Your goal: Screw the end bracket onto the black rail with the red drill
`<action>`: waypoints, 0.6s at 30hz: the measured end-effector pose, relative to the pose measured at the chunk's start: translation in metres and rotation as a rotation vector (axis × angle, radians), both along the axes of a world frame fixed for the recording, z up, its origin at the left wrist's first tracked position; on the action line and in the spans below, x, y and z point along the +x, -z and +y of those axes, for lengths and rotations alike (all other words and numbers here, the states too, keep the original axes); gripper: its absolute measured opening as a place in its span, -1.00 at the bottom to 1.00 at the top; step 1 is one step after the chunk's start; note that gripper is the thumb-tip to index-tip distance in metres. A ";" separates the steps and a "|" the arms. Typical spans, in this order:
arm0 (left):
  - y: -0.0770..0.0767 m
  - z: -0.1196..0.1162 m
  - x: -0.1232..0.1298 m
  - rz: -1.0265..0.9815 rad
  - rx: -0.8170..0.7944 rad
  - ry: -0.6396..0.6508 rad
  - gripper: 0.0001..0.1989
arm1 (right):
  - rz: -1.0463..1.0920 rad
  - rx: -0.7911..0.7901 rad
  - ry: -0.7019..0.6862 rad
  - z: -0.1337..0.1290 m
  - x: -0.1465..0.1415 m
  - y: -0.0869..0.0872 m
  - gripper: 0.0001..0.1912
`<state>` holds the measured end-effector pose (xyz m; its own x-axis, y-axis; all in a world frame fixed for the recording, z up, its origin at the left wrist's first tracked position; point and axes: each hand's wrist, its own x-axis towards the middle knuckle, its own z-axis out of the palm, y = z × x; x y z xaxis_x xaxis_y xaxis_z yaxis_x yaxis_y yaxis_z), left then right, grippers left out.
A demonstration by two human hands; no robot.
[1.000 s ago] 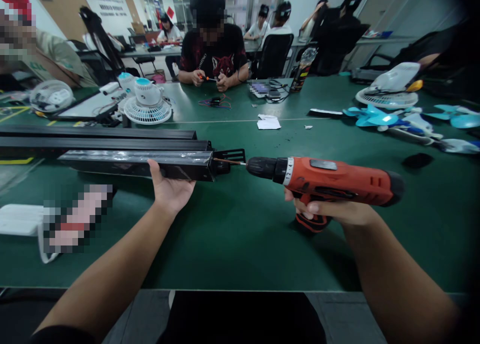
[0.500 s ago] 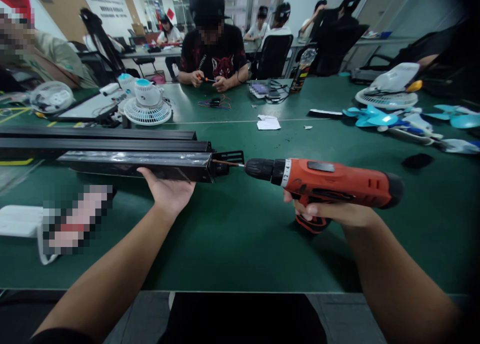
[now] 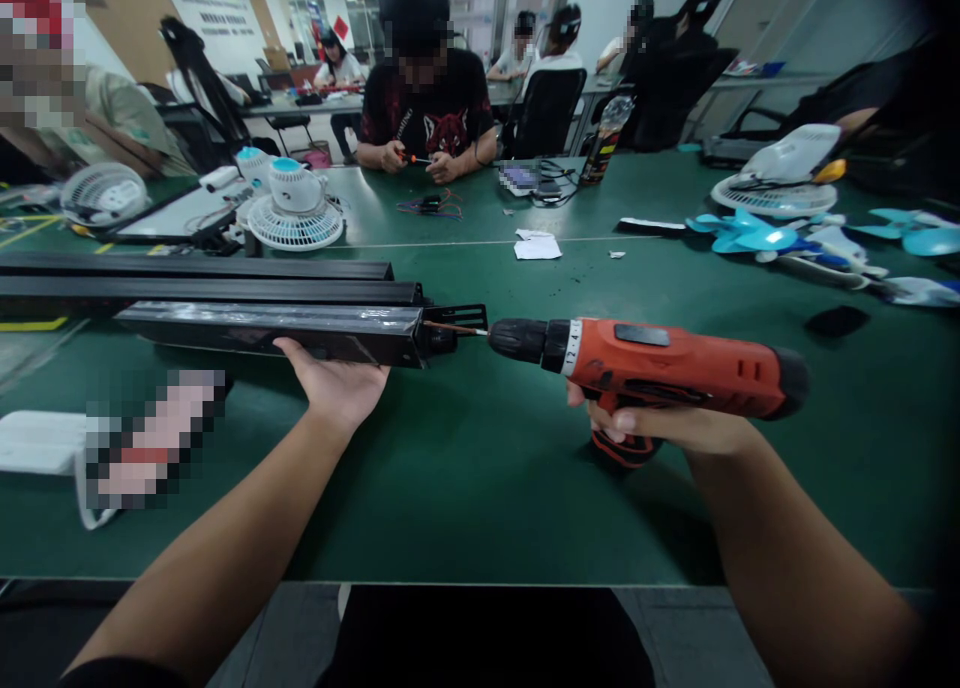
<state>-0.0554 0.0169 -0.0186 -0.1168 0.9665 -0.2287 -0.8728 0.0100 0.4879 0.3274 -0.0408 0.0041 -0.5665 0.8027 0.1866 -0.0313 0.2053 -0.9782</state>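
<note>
My right hand (image 3: 660, 428) is wrapped round the grip of an orange and black cordless drill (image 3: 675, 363), which points left. From its chuck a long thin bit (image 3: 461, 329) reaches to the end of a long black rectangular bar (image 3: 277, 330). Whether the tip sits on a screw there is hidden. A slotted black bracket (image 3: 469, 315) and a dark round knob-like part stick out at that end. My left hand (image 3: 341, 383) supports the bar from below near this end, thumb up against its near side, the other fingers hidden underneath.
Two more black bars (image 3: 300, 290) lie just behind. White fan parts (image 3: 292, 218) stand back left, blue fan blades (image 3: 742, 233) at right. Scraps of paper (image 3: 537, 245) and a bottle (image 3: 606, 140) are farther back. A co-worker (image 3: 427, 108) opposite holds a screwdriver.
Very little differs. The drill's rear end has dipped slightly, while the bit stays at the bar's end. My left hand keeps its place under the bar.
</note>
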 end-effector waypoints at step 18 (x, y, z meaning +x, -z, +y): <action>-0.002 0.000 0.003 0.009 0.012 0.009 0.02 | -0.017 0.006 0.001 -0.001 0.001 -0.001 -0.69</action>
<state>-0.0525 0.0170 -0.0170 -0.1099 0.9701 -0.2162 -0.8683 0.0122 0.4959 0.3285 -0.0417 0.0049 -0.5688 0.8022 0.1813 -0.0141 0.2108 -0.9774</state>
